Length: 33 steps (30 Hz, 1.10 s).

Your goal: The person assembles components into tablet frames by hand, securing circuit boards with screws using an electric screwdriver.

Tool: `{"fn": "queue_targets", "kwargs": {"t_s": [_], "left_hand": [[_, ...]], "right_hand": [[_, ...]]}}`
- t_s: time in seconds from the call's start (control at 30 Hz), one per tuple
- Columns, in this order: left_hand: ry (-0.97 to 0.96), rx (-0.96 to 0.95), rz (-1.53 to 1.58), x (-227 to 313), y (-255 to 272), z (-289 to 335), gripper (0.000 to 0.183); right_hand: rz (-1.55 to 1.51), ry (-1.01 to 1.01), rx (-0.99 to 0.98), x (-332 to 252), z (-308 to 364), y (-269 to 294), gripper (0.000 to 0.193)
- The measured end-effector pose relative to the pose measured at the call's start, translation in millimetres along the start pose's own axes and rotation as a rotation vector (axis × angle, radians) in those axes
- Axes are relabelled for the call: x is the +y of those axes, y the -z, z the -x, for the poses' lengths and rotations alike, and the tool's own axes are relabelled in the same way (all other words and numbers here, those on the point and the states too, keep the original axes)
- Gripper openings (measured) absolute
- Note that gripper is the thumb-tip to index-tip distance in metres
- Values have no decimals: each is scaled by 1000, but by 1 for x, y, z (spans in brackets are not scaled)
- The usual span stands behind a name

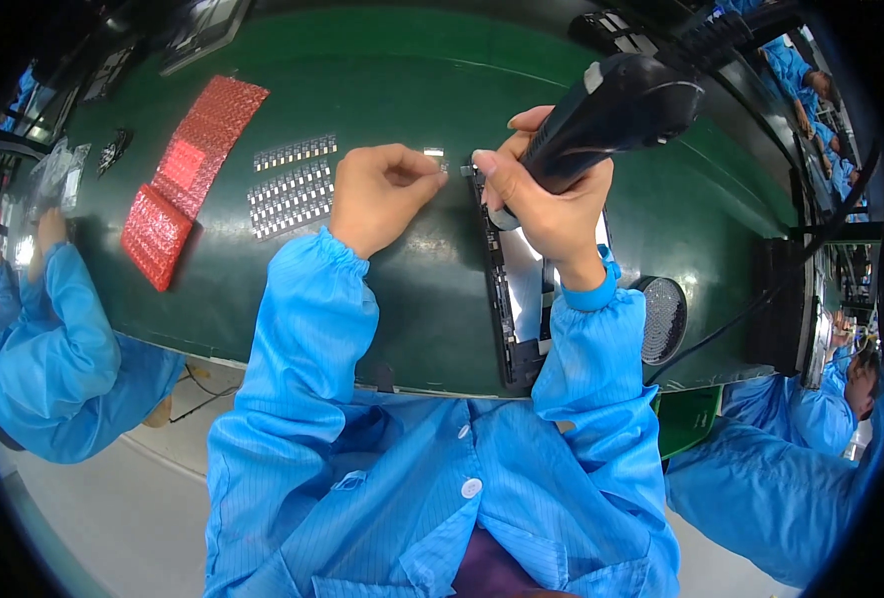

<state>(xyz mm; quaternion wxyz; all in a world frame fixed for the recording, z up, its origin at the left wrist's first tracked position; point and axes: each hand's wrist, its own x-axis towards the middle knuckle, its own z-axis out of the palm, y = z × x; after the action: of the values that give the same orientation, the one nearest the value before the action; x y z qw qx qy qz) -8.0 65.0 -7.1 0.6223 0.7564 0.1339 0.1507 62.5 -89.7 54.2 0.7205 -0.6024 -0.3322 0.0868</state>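
Observation:
My right hand [557,194] is wrapped round a black electric screwdriver [606,115], which slants down toward an open device chassis [502,299]. The screwdriver's working tip is hidden by the hand. Screens of dark parts and pale panels show along the chassis, partly covered by my right forearm. To its left, the thumb and fingers of my left hand [382,194] are pinched together; what they hold, if anything, is too small to name. Just beyond those fingertips is a small clear piece with a white patch [435,155].
Rows of small black-and-white parts [291,189] lie left of my left hand. Red bubble wrap [198,149] is farther left on the green table [412,319]. A round dish of tiny silver pieces [664,319] stands by my right forearm. Co-workers in blue sit on both sides.

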Motion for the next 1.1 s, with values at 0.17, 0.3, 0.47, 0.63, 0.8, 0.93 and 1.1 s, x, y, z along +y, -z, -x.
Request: {"fn": "queue_targets", "kwargs": {"t_s": [0.17,0.3,0.47,0.63,0.8,0.93,1.1], "left_hand": [[39,-15,101,10,-1,10,16],[52,-38,234,9,-6,17,16],[-77,0,27,18,-12,45,16],[63,-220,396,17,-33,100,19],[-521,-445,-273,38,-76,142,36],[-671,-498,-627,44,-90,142,51],[-706,-365,-826,33,-86,85,44]], "right_hand": [[28,102,-30,6,8,-5,30],[-46,100,-11,5,10,-6,29],[-63,30,144,-5,8,-4,23],[-4,311,303,-30,5,47,32],[60,330,454,-37,19,90,32],[85,294,561,-34,33,112,30],[86,262,555,-37,44,119,30]]}}
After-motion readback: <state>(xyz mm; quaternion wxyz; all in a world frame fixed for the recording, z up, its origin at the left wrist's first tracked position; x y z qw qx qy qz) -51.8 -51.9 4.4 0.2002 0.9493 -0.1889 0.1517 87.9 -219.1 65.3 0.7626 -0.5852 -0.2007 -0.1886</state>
